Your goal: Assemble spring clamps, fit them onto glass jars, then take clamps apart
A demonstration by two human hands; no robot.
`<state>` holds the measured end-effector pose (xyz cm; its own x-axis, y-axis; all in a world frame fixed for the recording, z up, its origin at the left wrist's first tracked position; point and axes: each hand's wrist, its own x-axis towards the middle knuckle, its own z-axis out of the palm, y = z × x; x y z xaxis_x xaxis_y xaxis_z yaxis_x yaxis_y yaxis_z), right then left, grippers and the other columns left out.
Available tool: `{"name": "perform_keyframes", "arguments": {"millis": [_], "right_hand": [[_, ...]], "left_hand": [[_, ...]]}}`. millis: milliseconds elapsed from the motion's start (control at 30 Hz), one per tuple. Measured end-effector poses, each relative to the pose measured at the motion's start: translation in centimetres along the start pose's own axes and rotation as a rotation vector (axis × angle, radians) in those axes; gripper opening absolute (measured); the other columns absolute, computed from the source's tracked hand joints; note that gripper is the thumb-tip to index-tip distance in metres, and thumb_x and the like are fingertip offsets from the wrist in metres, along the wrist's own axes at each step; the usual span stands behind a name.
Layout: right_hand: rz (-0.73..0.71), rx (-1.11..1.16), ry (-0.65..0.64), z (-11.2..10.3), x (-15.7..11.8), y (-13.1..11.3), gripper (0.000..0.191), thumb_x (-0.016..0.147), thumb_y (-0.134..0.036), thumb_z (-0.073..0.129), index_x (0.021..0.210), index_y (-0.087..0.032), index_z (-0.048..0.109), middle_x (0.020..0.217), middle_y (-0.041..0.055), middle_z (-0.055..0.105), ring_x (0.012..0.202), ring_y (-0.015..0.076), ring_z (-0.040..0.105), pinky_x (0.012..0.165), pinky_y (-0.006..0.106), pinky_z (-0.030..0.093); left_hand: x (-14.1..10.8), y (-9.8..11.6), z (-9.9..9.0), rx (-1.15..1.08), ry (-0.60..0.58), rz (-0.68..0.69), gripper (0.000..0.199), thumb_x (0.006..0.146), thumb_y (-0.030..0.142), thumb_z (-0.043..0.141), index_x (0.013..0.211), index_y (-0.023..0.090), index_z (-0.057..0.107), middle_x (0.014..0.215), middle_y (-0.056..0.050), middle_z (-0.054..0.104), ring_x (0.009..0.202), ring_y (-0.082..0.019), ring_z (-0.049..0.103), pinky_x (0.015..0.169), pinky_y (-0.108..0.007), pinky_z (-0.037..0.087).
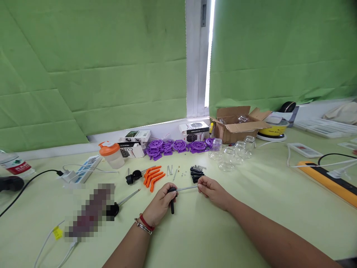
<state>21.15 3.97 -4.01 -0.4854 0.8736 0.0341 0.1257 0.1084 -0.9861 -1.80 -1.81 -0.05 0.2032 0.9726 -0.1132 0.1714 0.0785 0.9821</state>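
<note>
My left hand [164, 199] is closed around the black head of a metal rod [186, 188], and a black arm [172, 207] sticks down below the fingers. At the rod's far end, my right hand [212, 191] is closed, thumb and fingers pinching the tip. Just beyond the right hand lie several black tubular parts [196, 174] and thin springs [200, 167]. Several orange bent handles [153, 176] lie beyond the left hand, beside another black part [134, 176]. Small metal pins [170, 170] are between these groups. Further left rests a similar black-headed rod [112, 209].
Purple discs [173, 146] line the back beneath small boxes [193, 127]. Clear glass jars [227, 158] stand before an open cardboard box [240, 126]. An orange-lidded cup [111, 152], a white power strip [87, 167] and cables are left; an orange power strip [329, 182] is right.
</note>
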Motion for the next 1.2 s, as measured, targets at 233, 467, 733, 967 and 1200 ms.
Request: {"name": "perform_keyframes", "arguments": {"millis": [233,467,733,967,1200], "right_hand": [[0.023,-0.1,0.015,0.0,0.0,-0.1,0.03,0.087,-0.044,0.041,0.073,-0.019,0.048,0.064,-0.004,0.045,0.052,0.0084,0.035,0.052,0.023,0.029],[0.028,-0.193,0.004,-0.1,-0.1,-0.6,0.034,0.089,-0.045,0.038,0.071,-0.018,0.05,0.054,-0.0059,0.037,0.051,0.0091,0.033,0.052,0.022,0.029],[0.025,-0.23,-0.011,-0.1,-0.1,-1.0,0.036,0.089,-0.046,0.035,0.07,-0.018,0.05,0.054,-0.0059,0.036,0.05,0.0093,0.032,0.051,0.023,0.029],[0.038,-0.225,-0.022,-0.2,-0.2,-0.9,0.037,0.089,-0.047,0.035,0.07,-0.019,0.05,0.055,-0.0056,0.036,0.05,0.0094,0.031,0.051,0.023,0.029],[0.047,-0.232,-0.005,0.0,-0.2,-0.8,0.038,0.089,-0.047,0.033,0.07,-0.019,0.05,0.055,-0.0054,0.036,0.05,0.0097,0.031,0.051,0.023,0.028]], "left_hand": [[0.0,0.1,0.1,0.009,-0.014,0.007,0.018,0.082,0.031,0.045,0.093,0.018,0.05,0.073,0.001,0.051,0.066,-0.01,0.045,0.061,-0.022,0.036],[-0.2,0.8,0.3,0.03,-0.006,-0.014,0.017,0.081,0.031,0.046,0.091,0.018,0.05,0.072,0.001,0.051,0.066,-0.01,0.045,0.061,-0.022,0.036],[-0.2,0.7,0.2,0.048,-0.014,-0.007,0.019,0.081,0.033,0.047,0.092,0.018,0.05,0.07,0.002,0.049,0.064,-0.01,0.043,0.06,-0.021,0.035],[-0.1,-0.1,0.0,0.054,-0.025,0.007,0.02,0.082,0.034,0.046,0.094,0.019,0.051,0.072,0.002,0.05,0.065,-0.01,0.044,0.062,-0.022,0.036],[0.0,-0.2,0.1,0.125,-0.021,0.034,0.024,0.083,0.036,0.045,0.098,0.018,0.05,0.07,0.002,0.049,0.064,-0.011,0.043,0.059,-0.023,0.036]]}}
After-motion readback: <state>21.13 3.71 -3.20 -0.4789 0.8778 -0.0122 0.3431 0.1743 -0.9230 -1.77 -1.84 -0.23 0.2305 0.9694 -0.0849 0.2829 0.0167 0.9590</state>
